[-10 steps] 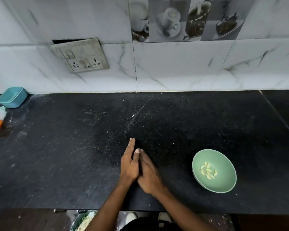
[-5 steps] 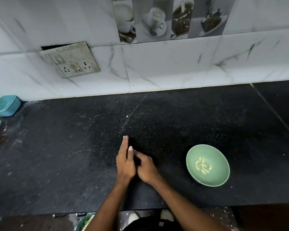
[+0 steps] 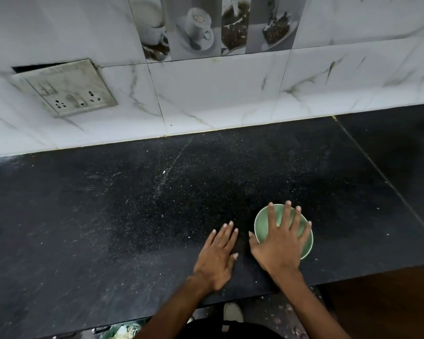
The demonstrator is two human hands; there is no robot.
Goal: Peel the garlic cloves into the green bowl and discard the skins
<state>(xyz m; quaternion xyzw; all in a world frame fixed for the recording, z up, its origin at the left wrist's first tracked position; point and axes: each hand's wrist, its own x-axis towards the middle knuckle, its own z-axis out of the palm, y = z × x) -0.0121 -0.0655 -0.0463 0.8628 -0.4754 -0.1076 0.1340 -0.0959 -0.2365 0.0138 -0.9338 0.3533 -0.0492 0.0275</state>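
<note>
The right hand (image 3: pixel 280 243) is being spread flat, fingers straight, over the round green ceramic bowl (image 3: pixel 261 222), apparently touching its rim. Just left of the bowl, the left hand (image 3: pixel 217 258) is being laid open, fingers pointing away.

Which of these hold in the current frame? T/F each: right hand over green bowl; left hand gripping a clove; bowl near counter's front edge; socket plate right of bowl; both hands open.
1. The right hand is spread over the green bowl. True.
2. The left hand grips a clove. False: it lies flat on the black counter, holding nothing.
3. The bowl sits near the counter's front edge. True.
4. The socket plate is right of the bowl. False: it is on the wall, far left.
5. Both hands are open. True.
</note>
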